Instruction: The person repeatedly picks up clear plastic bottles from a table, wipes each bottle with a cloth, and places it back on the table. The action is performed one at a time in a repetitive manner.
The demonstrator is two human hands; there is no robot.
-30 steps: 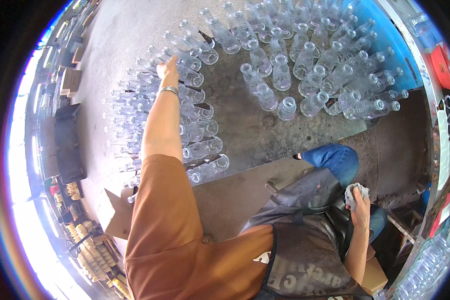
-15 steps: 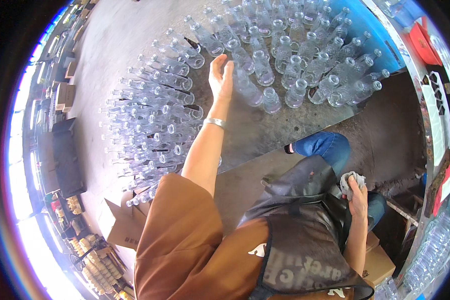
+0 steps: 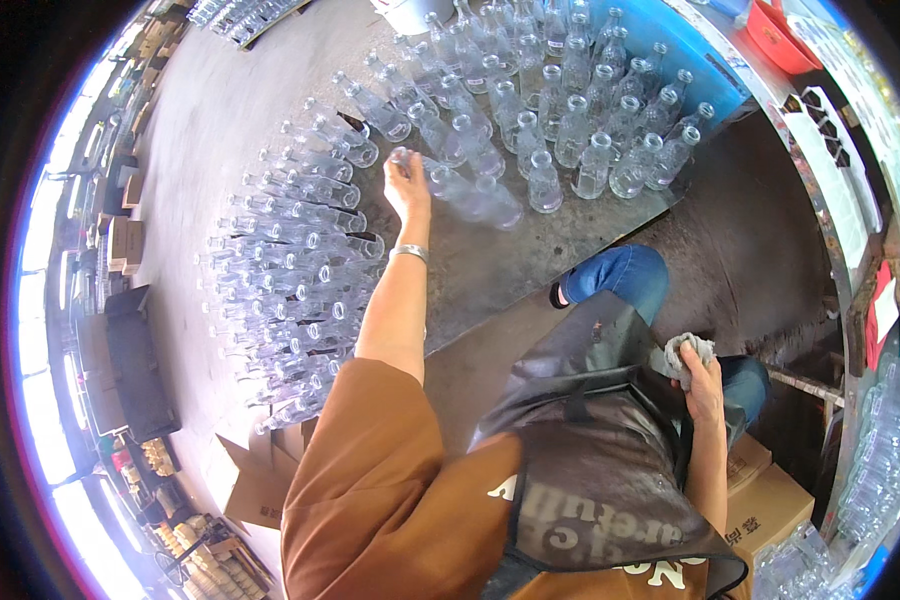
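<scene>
My left hand (image 3: 407,192) reaches out over the grey table, its fingers closed around the neck of a clear glass bottle (image 3: 401,156). The bottle's lower part is hard to separate from the blurred bottles (image 3: 475,200) just right of the hand. Upright clear glass bottles (image 3: 570,130) crowd the far side, and another group of bottles (image 3: 310,250) stands to the left of my forearm. My right hand (image 3: 703,385), low on the right by my knee, is closed on a crumpled pale grey cloth (image 3: 688,352).
A blue crate (image 3: 685,60) borders the bottles at the far right. Beyond it stand a red basin (image 3: 778,38) and a shelf edge. Cardboard boxes lie at the lower left (image 3: 255,480) and lower right (image 3: 770,510). More bottles (image 3: 885,450) are stacked along the right edge.
My left hand has gone from open fingers beside the bottles to closed on a bottle neck, and sits slightly left and lower in view. The view has shifted. My right hand still holds the cloth.
</scene>
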